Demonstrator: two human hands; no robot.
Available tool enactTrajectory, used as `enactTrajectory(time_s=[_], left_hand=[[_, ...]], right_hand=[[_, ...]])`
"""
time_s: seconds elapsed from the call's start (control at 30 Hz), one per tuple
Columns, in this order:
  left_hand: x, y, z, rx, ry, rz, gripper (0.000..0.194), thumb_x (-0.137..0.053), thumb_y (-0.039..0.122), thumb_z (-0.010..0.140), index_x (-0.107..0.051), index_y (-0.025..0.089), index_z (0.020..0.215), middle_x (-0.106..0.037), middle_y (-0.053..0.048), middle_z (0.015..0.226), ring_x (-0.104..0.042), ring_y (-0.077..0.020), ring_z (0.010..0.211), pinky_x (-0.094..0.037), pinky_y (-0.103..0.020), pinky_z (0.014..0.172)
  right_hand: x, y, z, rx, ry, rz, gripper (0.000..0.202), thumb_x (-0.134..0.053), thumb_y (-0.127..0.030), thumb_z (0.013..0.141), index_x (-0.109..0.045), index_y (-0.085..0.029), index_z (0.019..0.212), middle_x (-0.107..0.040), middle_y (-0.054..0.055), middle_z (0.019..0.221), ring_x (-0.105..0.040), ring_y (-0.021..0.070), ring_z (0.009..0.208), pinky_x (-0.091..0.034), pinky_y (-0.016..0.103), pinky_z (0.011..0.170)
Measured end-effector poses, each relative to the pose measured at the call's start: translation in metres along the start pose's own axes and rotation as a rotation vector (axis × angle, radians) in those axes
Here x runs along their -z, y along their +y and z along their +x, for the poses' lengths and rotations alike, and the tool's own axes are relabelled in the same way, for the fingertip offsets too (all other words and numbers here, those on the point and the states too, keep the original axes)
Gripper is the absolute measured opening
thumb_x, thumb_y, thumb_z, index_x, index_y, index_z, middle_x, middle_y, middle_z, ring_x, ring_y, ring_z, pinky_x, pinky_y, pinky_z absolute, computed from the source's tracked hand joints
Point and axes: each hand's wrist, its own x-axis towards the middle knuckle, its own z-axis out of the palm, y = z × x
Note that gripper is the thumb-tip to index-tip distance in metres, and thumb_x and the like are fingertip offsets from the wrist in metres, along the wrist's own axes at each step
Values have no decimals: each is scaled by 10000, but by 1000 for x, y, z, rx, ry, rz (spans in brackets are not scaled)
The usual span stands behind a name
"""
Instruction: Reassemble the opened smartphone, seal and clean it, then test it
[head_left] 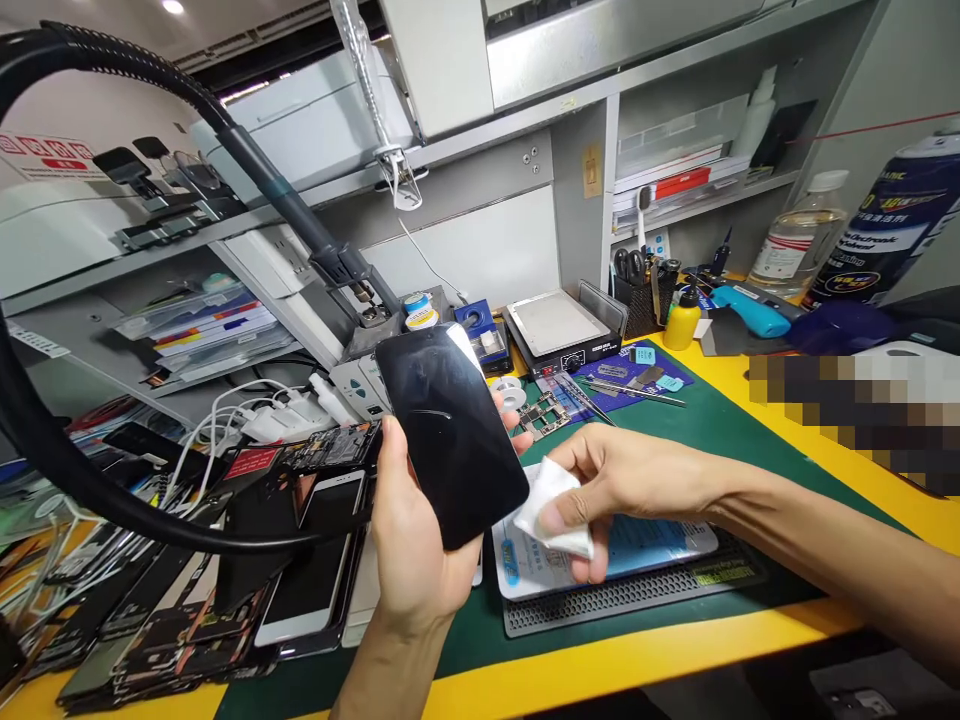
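In the head view, my left grip (420, 570) is clamping a black phone (457, 450), my thumb lying along its left edge and my fingertips showing past its right edge. I am holding it raised above the desk (600, 662), dark screen facing me, its top leaning left; a pale curved streak is showing on the glass. My right grip (600, 490) is pinching a white wipe (551, 488) between thumb and fingers, just beside the phone's near right corner; whether the two are touching I cannot tell. Beneath my right grip, a blue-and-white packet (660, 540) is lying on a grey perforated mat (637, 597). Farther off, a circuit board (546, 415) is resting on the green mat (675, 425), with tweezers (652, 396) lying to its right and a flat-topped device (559, 322) standing behind. To the left, a white-framed phone (311, 575) is lying beside a pile of phone parts (180, 625), a black hose (225, 538) curving above them
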Motion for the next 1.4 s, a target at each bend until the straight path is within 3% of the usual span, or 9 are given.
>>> enactTrajectory(time_s=[0.13, 0.4, 0.67, 0.9, 1.07, 1.13, 1.2, 1.3, 1.4], left_hand=[[-1, -3, -3, -17, 15, 54, 584, -359, 567, 996, -799, 194, 1084, -763, -132, 1162, -732, -333, 1050, -628, -450, 847], [-6, -9, -6, -56, 3, 81, 555, -373, 559, 995, -786, 210, 1123, -769, -109, 1150, -738, -320, 1043, -626, -446, 853], [-4, -7, -5, 45, 18, -25, 501, -479, 563, 953, -761, 208, 1166, -782, -116, 1104, -736, -334, 1050, -587, -518, 931], [1, 0, 3, 90, 90, -30, 503, -449, 501, 960, -718, 187, 1245, -758, -145, 1179, -718, -348, 1086, -585, -532, 917], [-3, -2, 5, 124, 69, -57, 491, -409, 460, 989, -724, 165, 1224, -777, -129, 1099, -731, -310, 1037, -565, -491, 953], [-6, -7, 4, 155, 29, -93, 440, -416, 404, 1003, -724, 178, 1220, -783, -98, 1065, -726, -286, 1042, -541, -474, 991], [-8, -12, 3, 189, 6, -123, 413, -429, 370, 1007, -719, 175, 1227, -782, -91, 1062, -721, -278, 1047, -527, -462, 1006], [-9, -17, -1, 244, -24, -126, 434, -422, 389, 1006, -699, 175, 1263, -777, -101, 1055, -727, -288, 1005, -534, -468, 973], [-7, -21, -7, 342, -153, -41, 516, -380, 475, 1009, -710, 154, 1244, -776, -127, 980, -743, -299, 880, -549, -467, 900]], right_hand=[[-8, 3, 5, 50, 92, 122, 313, -802, -392, 810, -693, -104, 754, -732, 65, 697, -720, 150, 588, -623, 243, 594], [-16, 11, 13, -46, 82, 320, 375, -612, -372, 944, -717, -53, 777, -731, 132, 633, -717, 152, 528, -612, 222, 594], [-18, 13, 13, -16, 101, 327, 264, -610, -289, 906, -707, -82, 775, -715, 91, 607, -697, 146, 516, -587, 220, 561], [-9, 6, 2, 121, 177, 33, 349, -764, -450, 817, -675, -122, 739, -695, 40, 633, -657, 150, 529, -580, 278, 572], [-6, -5, -6, 421, 443, -157, 301, -713, -438, 871, -723, -138, 883, -695, 38, 768, -632, 149, 639, -548, 260, 600], [-8, -2, -3, 489, 495, -311, 247, -695, -401, 880, -721, -157, 845, -650, 16, 735, -567, 126, 613, -484, 237, 558], [-8, 5, 1, 530, 650, -485, 171, -722, -347, 843, -699, -185, 891, -596, -12, 726, -507, 109, 599, -428, 228, 542], [-2, 12, 8, 532, 833, -454, 477, -798, -247, 719, -592, -230, 1149, -577, -17, 905, -515, 97, 616, -429, 222, 528], [6, 7, 9, 513, 697, -227, 723, -817, -177, 659, -500, -231, 1307, -584, 27, 1071, -591, 122, 737, -478, 214, 546]])
